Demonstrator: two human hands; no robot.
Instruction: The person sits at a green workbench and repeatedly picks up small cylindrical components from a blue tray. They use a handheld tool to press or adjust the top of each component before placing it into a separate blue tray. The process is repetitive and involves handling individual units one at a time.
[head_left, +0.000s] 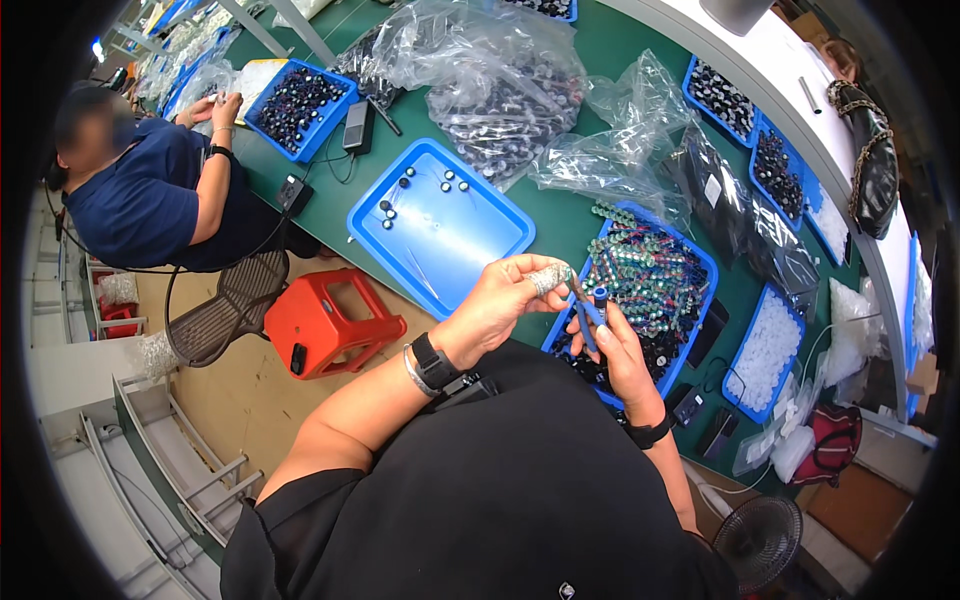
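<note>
**Hands working a small part over the blue trays**

The left hand [497, 300] is curling closed, its fingertips wrapped in pale tape and pinching the top of a thin tool [584, 318]. The right hand [622, 352] is gripping a small blue-capped part [600, 298] between thumb and fingers, touching the tool. Both are hovering above the table's [600, 50] near edge, just over a blue tray [706, 262] packed with green and dark pieces. A second tray [490, 245], holding only a few dark caps [408, 183], is lying beside it to the left. Clear bags [500, 80] are piling up toward the far edge. Another person [150, 200] is sitting at the table's left end.
</note>
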